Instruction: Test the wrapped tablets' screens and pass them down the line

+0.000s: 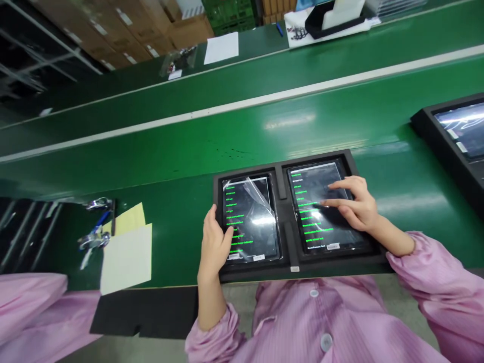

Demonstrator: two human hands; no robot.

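Observation:
Two tablets lie side by side in a black foam tray (286,217) at the table's front edge. Each lit screen lists lines of green text on black. Loose, wrinkled clear film covers part of the left tablet (253,227). My left hand (216,244) grips the tray's left side, its thumb over the left tablet's edge. Above the right tablet (321,227), my right hand (353,204) is open with fingers spread and nothing held. One fingertip is at the screen near the list's middle; whether it touches I cannot tell.
Another black tray with a tablet (465,131) stands at the right. To the left are yellowish sheets (126,257) and shiny metal parts (94,239). A pink sleeve (34,307) shows at lower left. Beyond the pale rail (227,107) lie paper (222,48) and cartons (189,33).

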